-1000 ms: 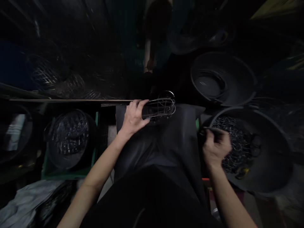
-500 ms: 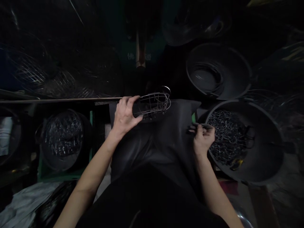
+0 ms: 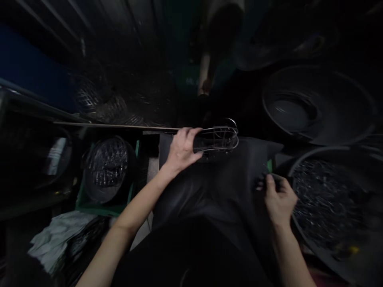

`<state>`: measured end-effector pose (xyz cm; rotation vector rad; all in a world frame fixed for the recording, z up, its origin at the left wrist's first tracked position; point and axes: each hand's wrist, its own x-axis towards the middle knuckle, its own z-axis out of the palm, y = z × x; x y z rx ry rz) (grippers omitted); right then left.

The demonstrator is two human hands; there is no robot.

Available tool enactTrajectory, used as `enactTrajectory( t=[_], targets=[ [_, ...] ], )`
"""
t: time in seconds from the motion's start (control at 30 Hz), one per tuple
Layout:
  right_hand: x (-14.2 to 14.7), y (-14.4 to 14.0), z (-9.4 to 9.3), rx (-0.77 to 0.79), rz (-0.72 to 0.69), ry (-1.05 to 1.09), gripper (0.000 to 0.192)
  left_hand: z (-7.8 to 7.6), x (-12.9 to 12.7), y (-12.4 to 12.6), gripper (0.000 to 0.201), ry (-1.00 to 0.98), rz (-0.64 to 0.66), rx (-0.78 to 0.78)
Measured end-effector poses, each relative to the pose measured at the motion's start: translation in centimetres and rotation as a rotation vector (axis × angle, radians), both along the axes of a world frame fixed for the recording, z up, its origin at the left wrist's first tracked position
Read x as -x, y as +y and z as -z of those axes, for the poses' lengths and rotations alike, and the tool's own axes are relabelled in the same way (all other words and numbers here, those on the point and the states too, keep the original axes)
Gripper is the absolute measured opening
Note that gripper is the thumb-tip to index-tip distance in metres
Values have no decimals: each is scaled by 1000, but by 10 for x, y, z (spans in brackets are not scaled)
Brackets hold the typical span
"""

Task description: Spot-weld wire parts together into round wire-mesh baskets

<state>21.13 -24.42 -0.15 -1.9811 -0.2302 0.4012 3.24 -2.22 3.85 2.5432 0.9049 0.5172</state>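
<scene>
My left hand (image 3: 182, 149) grips one end of a small wire cage (image 3: 218, 138) and holds it level above my dark-clad lap (image 3: 221, 187). My right hand (image 3: 279, 198) is closed around a small dark object, too dim to identify, at the near rim of a large dark tub (image 3: 335, 255). That tub is filled with several small metal wire pieces (image 3: 326, 199). The two hands are well apart, the cage on the left and the tub on the right.
A second dark tub (image 3: 317, 105) sits behind the first. On the left a round bucket of metal parts (image 3: 107, 169) stands in a green crate (image 3: 101, 207). Wire baskets (image 3: 98, 99) pile up at the back left. Crumpled plastic (image 3: 56, 239) lies bottom left.
The view has swung, shifting everything rightward in frame. My right hand has come back from over the tub's wire pieces to its near rim. The left hand keeps its grip on the cage.
</scene>
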Motion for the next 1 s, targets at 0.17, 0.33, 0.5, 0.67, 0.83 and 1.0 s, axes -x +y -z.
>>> enactTrajectory(
  t=[0.17, 0.33, 0.5, 0.67, 0.83, 1.0],
  targets=[
    [24, 70, -55, -139, -381, 132, 36, -7, -11, -6, 56, 47, 65, -105],
    [29, 127, -54, -117, -530, 56, 31, -10, -16, -5, 52, 26, 80, -205],
    [42, 141, -42, -135, -494, -242, 28, -11, -14, 10, 52, -91, 83, -203],
    [48, 152, -38, -227, -463, -434, 24, -11, -15, 24, 55, -221, 88, -207],
    [41, 166, -37, -267, -465, -501, 19, -9, -18, 36, 49, -340, 94, -230],
    [38, 176, -38, -284, -481, -574, 16, -11, -22, 45, 49, -341, 42, -265]
  ],
)
